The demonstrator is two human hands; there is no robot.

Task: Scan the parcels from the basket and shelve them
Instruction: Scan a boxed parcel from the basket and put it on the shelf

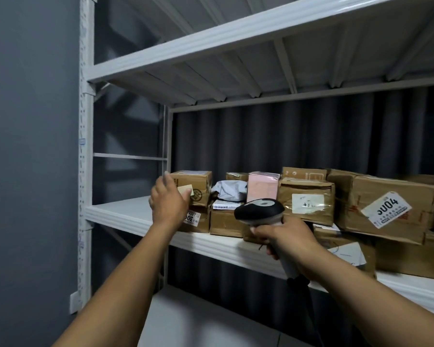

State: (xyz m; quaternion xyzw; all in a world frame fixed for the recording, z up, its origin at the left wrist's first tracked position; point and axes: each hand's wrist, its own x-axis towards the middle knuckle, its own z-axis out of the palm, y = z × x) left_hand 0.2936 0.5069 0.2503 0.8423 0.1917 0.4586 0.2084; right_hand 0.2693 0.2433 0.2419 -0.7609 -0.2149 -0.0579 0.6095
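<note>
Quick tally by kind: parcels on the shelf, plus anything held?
Brown cardboard boxes: 9 in clear view, maybe more hidden
Pink box: 1
Grey poly bag: 1
Scanner, held in the right hand: 1
Total: 12 in clear view

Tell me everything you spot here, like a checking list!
Surface: white shelf, holding stacked parcels.
Job's things: small box, pink box, grey bag, labelled box, scanner; basket not in view.
Clutter: nothing seen.
Hands: left hand touches the small box; right hand grips the scanner.
Cables: dark cable hangs from the scanner's handle.
Surroundings: grey wall, dark curtain, upper shelf.
</note>
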